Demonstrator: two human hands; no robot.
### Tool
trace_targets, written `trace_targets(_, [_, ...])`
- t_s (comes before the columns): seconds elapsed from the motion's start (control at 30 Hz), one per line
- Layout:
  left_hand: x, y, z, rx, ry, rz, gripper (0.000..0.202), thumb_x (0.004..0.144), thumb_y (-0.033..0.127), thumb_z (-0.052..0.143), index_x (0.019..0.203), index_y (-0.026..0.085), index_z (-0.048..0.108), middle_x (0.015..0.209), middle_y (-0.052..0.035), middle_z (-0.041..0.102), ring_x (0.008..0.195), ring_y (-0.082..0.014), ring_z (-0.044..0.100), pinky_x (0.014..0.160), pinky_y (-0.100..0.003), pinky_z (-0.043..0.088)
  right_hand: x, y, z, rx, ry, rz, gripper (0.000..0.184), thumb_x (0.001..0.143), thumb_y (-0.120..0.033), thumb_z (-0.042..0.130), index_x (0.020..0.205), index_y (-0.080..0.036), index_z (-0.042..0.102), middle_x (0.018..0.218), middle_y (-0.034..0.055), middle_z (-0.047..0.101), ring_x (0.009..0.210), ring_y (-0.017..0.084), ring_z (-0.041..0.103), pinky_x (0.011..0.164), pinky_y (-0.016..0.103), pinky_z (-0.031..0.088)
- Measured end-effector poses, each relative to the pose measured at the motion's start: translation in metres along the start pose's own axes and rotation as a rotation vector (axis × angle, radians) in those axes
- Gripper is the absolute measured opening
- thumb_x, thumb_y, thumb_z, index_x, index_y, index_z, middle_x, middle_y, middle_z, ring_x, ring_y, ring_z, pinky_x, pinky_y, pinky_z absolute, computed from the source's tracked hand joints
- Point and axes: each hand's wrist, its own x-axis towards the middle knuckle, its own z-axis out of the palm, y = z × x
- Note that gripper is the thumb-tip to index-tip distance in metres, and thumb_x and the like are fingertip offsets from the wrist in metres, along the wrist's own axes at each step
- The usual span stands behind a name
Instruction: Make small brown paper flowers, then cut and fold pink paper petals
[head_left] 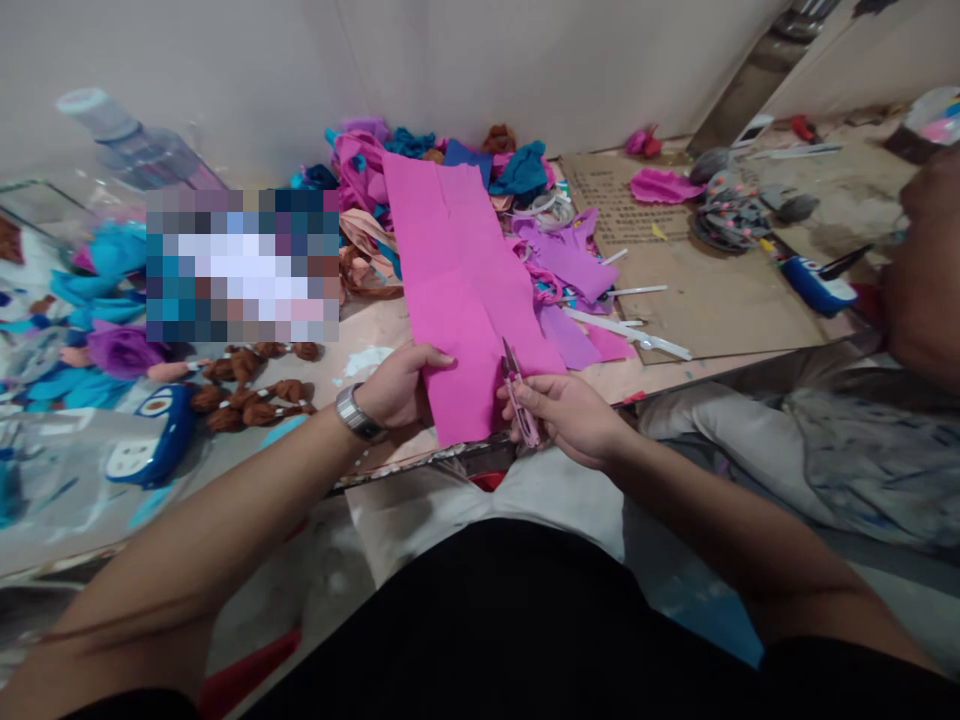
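A long bright pink sheet of crepe-like paper (472, 270) lies across the table toward me, its near end held up by the table edge. My left hand (397, 385) grips the sheet's left border, thumb on top and fingers hidden underneath. In my right hand (574, 412) is a pair of small pink-handled scissors (527, 412), with dark pointed blades directed away from me. The blades are at the sheet's near right part, where a slit-like edge shows. How far apart the blades stand is hard to make out.
Crumpled coloured paper (521, 170) is heaped behind the sheet. Brown twisted pieces (247, 385) and a blue tape dispenser (157, 435) lie left, near a plastic bottle (150, 145). On the right are cardboard (675, 300), white sticks (630, 332), another blue dispenser (817, 285) and another person's arm (926, 280).
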Motion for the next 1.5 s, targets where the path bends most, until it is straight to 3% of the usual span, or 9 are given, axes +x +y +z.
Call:
trace_targets(0.47, [-0.003,0.004,0.004,0.057,-0.052,-0.041,0.037,0.066,0.028,0.081,0.099,0.011,0.080,0.092,-0.0164,0.085,0.100,-0.0413,0.085,0.095,-0.056,0.071,0.003,-0.004,0.004,-0.013,-0.028,-0.011,0.061,0.074,-0.069,0.104,0.095,-0.016,0.082,0.081,0.0021,0.077,0.059,0.011,0.070,0.041,0.020,0.041])
trace_targets(0.83, [-0.001,0.000,-0.004,0.027,-0.092,-0.067,0.041,0.072,0.028,0.079,0.109,0.010,0.080,0.090,-0.0158,0.085,0.089,-0.0373,0.085,0.089,-0.052,0.072,0.006,0.002,0.006,-0.008,-0.029,-0.016,0.061,0.074,-0.070,0.103,0.088,-0.016,0.079,0.073,0.0013,0.074,0.057,0.011,0.068,0.044,0.020,0.040])
trace_targets(1.0, [0.000,-0.001,-0.004,0.001,-0.081,-0.052,0.047,0.072,0.025,0.079,0.116,0.008,0.080,0.097,-0.0190,0.086,0.097,-0.0405,0.086,0.096,-0.057,0.070,0.006,0.007,0.007,-0.005,-0.032,-0.011,0.059,0.078,-0.070,0.100,0.088,-0.017,0.079,0.072,0.0018,0.074,0.057,0.011,0.066,0.045,0.021,0.039])
trace_targets(1.3, [-0.003,-0.001,0.003,0.033,-0.096,-0.010,0.037,0.069,0.026,0.080,0.102,0.009,0.080,0.092,-0.0167,0.085,0.097,-0.0400,0.086,0.100,-0.058,0.070,0.002,-0.002,0.009,0.094,-0.003,0.001,0.065,0.071,-0.070,0.105,0.099,-0.015,0.083,0.081,0.0015,0.077,0.060,0.011,0.070,0.042,0.020,0.039])
trace_targets(1.5, [0.000,0.000,0.001,0.030,-0.015,-0.035,0.043,0.073,0.034,0.085,0.109,0.010,0.082,0.089,-0.0154,0.085,0.088,-0.0394,0.085,0.095,-0.059,0.071,-0.002,0.001,0.006,0.085,-0.024,0.030,0.059,0.078,-0.066,0.103,0.101,-0.016,0.082,0.080,0.0018,0.077,0.056,0.010,0.067,0.039,0.019,0.037])
